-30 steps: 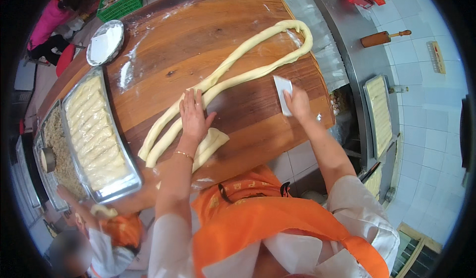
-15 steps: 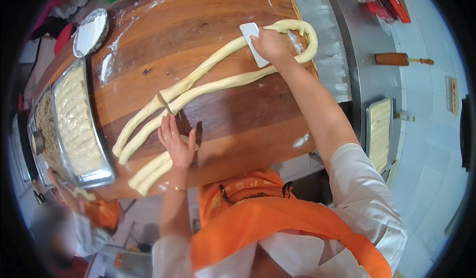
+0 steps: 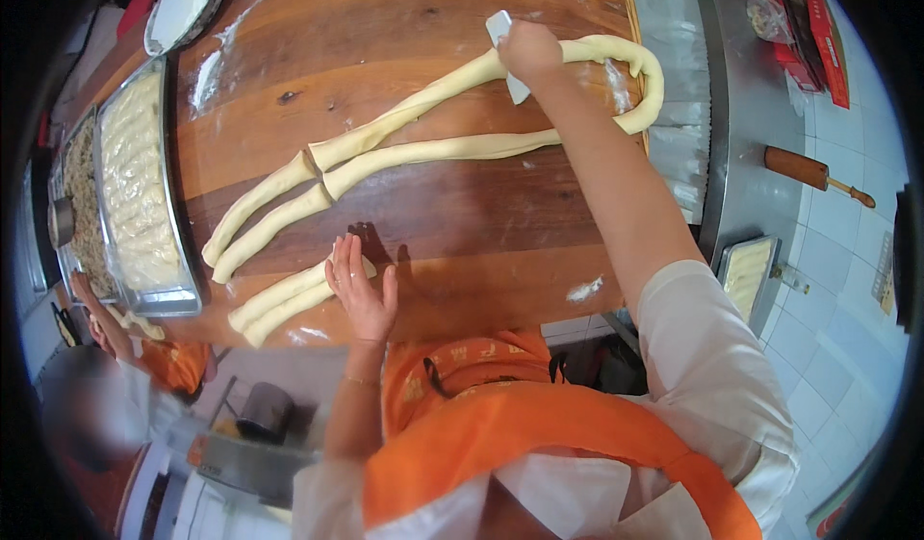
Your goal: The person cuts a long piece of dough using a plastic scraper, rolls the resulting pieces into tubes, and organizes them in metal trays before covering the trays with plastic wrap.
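Observation:
My right hand [image 3: 531,51] is closed around a white dough scraper [image 3: 498,28], which crosses the upper strand of a long pale dough rope [image 3: 433,150]. That rope doubles back in a loop at the right edge of the wooden table. Off its left end lie two cut lengths of dough [image 3: 274,220], side by side, with narrow gaps at the cuts. Nearer me, my left hand [image 3: 361,295] is open, fingers stretched out, at the right end of a pair of shorter dough pieces [image 3: 289,311]. Whether its fingertips touch them I cannot tell.
A metal tray of dough [image 3: 144,193] and a tray of crumbly brown filling [image 3: 89,222] stand at left, a bowl of flour [image 3: 183,9] behind. Another person's hand [image 3: 96,309] is beside them. The steel counter at right carries a rolling pin [image 3: 797,167] and another tray [image 3: 746,275].
My left hand has drawn back toward me from the cut ends of the dough. The right hand has moved the scraper farther away, onto the upper strand. The whole view has shifted somewhat.

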The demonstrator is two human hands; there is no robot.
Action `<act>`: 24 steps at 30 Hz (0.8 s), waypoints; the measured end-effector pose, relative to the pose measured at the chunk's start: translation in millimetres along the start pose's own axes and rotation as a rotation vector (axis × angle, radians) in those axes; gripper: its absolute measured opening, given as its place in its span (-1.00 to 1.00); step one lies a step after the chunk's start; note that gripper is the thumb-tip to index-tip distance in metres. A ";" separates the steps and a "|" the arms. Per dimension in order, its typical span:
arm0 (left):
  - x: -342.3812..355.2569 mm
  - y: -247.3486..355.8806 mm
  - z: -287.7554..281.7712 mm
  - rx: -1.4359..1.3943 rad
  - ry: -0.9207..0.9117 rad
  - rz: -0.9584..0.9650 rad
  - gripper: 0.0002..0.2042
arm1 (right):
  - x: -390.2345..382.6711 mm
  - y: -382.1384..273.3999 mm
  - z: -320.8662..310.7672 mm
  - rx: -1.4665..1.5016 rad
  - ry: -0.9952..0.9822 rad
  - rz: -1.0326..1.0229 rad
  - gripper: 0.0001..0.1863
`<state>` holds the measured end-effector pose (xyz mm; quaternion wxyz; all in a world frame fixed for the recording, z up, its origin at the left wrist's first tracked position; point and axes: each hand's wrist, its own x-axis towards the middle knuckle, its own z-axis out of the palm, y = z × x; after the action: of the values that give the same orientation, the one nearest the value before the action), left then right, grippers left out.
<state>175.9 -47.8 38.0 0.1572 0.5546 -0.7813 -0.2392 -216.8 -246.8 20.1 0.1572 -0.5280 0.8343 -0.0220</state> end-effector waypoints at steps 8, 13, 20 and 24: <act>22.2 15.8 -13.7 0.014 0.013 0.119 -0.37 | -18.7 -4.1 -44.1 0.066 0.199 -0.036 -0.69; 14.8 -0.9 -5.2 -0.008 0.012 0.094 -0.41 | -109.8 41.1 -60.5 -0.075 0.015 -0.096 -0.67; 11.5 -1.7 -0.7 -0.054 0.012 0.100 -0.42 | -146.3 36.9 -5.6 0.026 -0.148 0.001 -0.77; 4.7 -4.0 -11.8 -0.034 -0.015 0.076 -0.43 | -124.0 21.4 13.8 0.067 0.005 0.056 -0.79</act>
<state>183.5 -55.7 45.6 0.1696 0.5199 -0.7989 -0.2504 -182.8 -125.5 32.4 0.1732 -0.4990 0.8478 -0.0468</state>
